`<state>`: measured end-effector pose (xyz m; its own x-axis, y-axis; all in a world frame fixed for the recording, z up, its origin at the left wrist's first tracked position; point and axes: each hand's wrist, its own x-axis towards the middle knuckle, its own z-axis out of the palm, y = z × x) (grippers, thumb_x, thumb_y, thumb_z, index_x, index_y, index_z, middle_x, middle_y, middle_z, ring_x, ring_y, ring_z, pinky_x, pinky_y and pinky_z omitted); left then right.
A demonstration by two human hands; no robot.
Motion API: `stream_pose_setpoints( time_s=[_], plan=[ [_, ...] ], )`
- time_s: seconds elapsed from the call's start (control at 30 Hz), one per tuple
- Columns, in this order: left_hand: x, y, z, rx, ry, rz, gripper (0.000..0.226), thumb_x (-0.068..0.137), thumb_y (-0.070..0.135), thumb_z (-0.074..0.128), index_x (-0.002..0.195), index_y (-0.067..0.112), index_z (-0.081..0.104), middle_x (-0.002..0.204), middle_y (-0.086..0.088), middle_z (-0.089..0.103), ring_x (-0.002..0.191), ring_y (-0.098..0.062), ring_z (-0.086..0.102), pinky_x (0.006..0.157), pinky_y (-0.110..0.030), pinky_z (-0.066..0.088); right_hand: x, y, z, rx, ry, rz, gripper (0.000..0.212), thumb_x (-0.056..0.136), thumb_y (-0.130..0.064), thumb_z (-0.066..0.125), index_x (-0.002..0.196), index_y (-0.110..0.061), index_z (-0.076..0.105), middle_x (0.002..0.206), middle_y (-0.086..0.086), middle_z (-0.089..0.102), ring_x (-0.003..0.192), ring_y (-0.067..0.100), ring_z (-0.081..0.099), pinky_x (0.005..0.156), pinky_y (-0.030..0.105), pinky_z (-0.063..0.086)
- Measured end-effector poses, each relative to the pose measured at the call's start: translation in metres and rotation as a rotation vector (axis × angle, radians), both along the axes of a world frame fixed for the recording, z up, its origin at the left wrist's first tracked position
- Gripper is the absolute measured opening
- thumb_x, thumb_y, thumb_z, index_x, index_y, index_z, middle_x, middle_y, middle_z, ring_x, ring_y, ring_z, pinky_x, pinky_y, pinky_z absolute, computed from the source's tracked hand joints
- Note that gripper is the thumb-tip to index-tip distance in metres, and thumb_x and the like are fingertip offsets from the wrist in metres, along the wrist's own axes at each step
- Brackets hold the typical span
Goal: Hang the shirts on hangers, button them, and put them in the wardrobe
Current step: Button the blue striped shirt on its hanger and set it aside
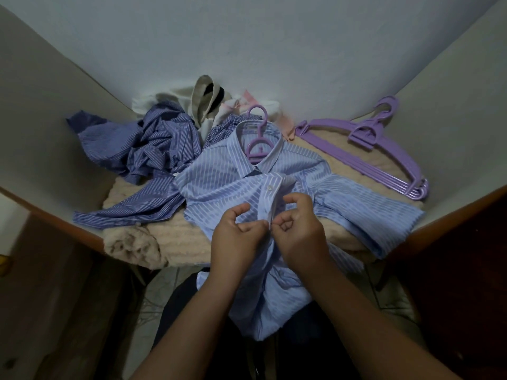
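A light blue striped shirt [219,182] lies face up on a beige blanket, with a purple hanger [258,145] inside its collar and the hook sticking out above. One white button near the collar is fastened. My left hand [238,237] and my right hand [299,229] meet at the front placket below that button, both pinching the fabric edges together. The shirt's lower part hangs over the near edge toward me.
A crumpled dark blue striped shirt [148,149] lies to the left, with more clothes and a cream bag [203,102] behind it. A stack of purple hangers [384,154] rests at the right. The beige blanket [170,242] covers the surface between brown panels on both sides.
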<state>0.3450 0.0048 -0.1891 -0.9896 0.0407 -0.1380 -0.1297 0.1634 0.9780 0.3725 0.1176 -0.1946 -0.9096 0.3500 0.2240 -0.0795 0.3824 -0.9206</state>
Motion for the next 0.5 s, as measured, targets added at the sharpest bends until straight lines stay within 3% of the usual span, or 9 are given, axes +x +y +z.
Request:
stream_pose_setpoints(
  time_s=[0.13,0.23,0.3,0.5],
  plan=[
    [0.0002,-0.0017,-0.0017,-0.001,-0.028,-0.018,0.039,0.082,0.015,0.072,0.117,0.021,0.056,0.053,0.009,0.061,0.047,0.001,0.052,0.056,-0.02,0.042,0.0017,0.0026,0.0043,-0.285,-0.079,-0.01,0.041,0.082,0.006,0.063,0.092,-0.027,0.041,0.074,0.018,0.063,0.064,0.024,0.057,0.067,0.036,0.048],
    [0.0016,-0.003,-0.0013,0.054,-0.089,-0.037,0.038,0.083,0.012,0.072,0.115,0.021,0.055,0.046,0.011,0.056,0.042,0.002,0.049,0.048,-0.014,0.039,0.0042,0.0015,0.0054,-0.472,-0.139,-0.018,0.041,0.082,0.009,0.061,0.092,-0.025,0.042,0.069,0.009,0.064,0.055,0.015,0.056,0.06,0.028,0.047],
    [0.0025,-0.0044,-0.0018,0.107,-0.138,-0.047,0.038,0.083,0.011,0.072,0.116,0.02,0.056,0.045,0.009,0.052,0.042,-0.002,0.045,0.047,-0.017,0.037,0.0058,0.0006,0.0058,-0.536,-0.158,-0.027,0.04,0.082,0.01,0.061,0.092,-0.025,0.043,0.068,0.006,0.064,0.054,0.013,0.056,0.059,0.027,0.048],
    [0.0044,-0.003,-0.0046,0.307,-0.276,-0.024,0.034,0.088,0.006,0.065,0.118,0.017,0.054,0.048,0.005,0.052,0.038,-0.004,0.039,0.04,-0.018,0.035,0.0078,0.0027,0.0067,-0.556,-0.178,-0.077,0.036,0.082,0.009,0.058,0.09,-0.023,0.043,0.072,0.007,0.065,0.059,0.016,0.059,0.059,0.028,0.05]
  ],
)
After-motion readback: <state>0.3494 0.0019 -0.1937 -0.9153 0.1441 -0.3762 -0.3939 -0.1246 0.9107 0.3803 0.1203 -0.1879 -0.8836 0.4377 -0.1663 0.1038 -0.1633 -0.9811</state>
